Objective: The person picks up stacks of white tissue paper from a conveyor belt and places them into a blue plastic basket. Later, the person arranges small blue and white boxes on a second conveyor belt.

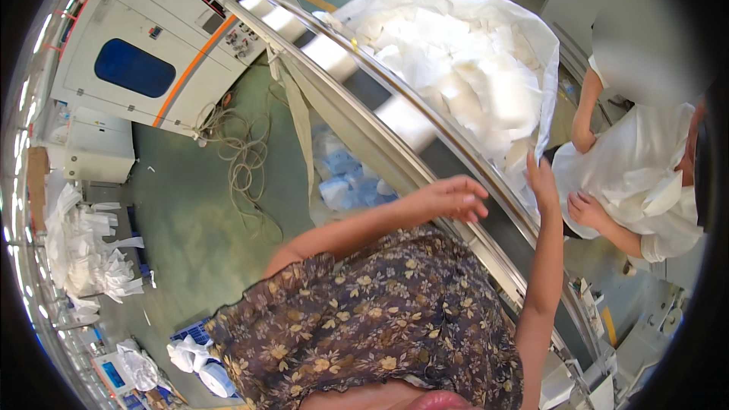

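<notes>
My left hand [457, 198] hangs over the near rail of the conveyor, its fingers loosely curved and apart with nothing in them. Beneath and beyond it runs the dark conveyor belt [448, 161], carrying several white flat packs [406, 121] that look smeared by motion. Across the belt, my right hand [541, 181] reaches up at the near rim of a large white sack [548, 68]. Its fingers are stretched out; whether they touch the sack is hard to tell. White pieces [463, 68] fill the sack, and one near my right hand is blurred.
At the right, a co-worker [630, 159] in white stands close to the sack. A white machine [114, 30] with a blue window stands at the far left, a coiled hose [243, 144] on the floor beside it. Under the conveyor is a clear bag of blue-white pieces [345, 175].
</notes>
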`<state>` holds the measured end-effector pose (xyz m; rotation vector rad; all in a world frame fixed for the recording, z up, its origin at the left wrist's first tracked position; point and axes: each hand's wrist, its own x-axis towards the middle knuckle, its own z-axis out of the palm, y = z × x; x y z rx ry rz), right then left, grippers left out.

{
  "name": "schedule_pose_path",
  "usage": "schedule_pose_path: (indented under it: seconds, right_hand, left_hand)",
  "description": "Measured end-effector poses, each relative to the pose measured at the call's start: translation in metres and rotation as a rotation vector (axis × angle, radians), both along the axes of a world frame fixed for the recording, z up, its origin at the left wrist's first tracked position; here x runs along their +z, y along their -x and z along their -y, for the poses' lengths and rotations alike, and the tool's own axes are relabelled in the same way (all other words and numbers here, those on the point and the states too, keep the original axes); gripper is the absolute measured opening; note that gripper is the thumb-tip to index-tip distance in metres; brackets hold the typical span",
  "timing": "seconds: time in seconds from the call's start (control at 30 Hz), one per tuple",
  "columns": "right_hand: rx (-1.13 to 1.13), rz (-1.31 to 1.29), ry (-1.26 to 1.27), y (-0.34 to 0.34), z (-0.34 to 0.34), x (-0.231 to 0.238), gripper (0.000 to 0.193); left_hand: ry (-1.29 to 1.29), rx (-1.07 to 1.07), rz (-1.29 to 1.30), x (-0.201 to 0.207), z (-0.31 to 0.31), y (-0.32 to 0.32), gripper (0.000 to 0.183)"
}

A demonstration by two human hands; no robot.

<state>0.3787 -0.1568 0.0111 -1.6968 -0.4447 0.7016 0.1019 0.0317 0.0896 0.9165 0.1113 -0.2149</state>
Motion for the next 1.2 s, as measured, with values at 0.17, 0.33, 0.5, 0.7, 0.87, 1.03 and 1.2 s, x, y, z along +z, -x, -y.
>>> schedule_pose_path:
  seconds: [0.17, 0.33, 0.5, 0.7, 0.87, 1.03, 1.2]
  right_hand:
    - [-0.224, 0.107, 0.06, 0.003, 0.07, 0.04, 0.051]
    - [-0.525, -0.179, -0.376, 0.076, 0.07, 0.102, 0.035]
    - [0.16, 0.066, 0.063, 0.133, 0.105, 0.104, 0.029]
    - [-1.58, 0.528, -0.725, 0.121, 0.274, 0.058, 0.023]
    - [-0.959, 0.386, -0.374, 0.152, 0.15, 0.048, 0.045]
    - [0.081, 0.994, 0.149, 0.177, 0.044, 0.052, 0.045]
    - [0.049, 0.982, 0.469, 0.161, -0.006, 0.036, 0.071]
  left_hand:
    - [0.042, 0.011, -0.044, -0.025, 0.009, 0.036, 0.036]
    - [0.023, -0.101, -0.146, -0.034, 0.023, 0.033, 0.039]
    - [-0.162, -0.268, -0.145, -0.017, 0.031, 0.016, 0.035]
    - [-0.176, -0.324, -0.135, -0.031, 0.027, 0.006, 0.037]
    - [-0.168, -0.256, -0.162, -0.037, 0.028, 0.006, 0.043]
    - [-0.247, -0.101, -0.119, -0.055, 0.043, -0.001, 0.044]
    - [-0.214, 0.078, -0.15, -0.049, 0.034, 0.015, 0.045]
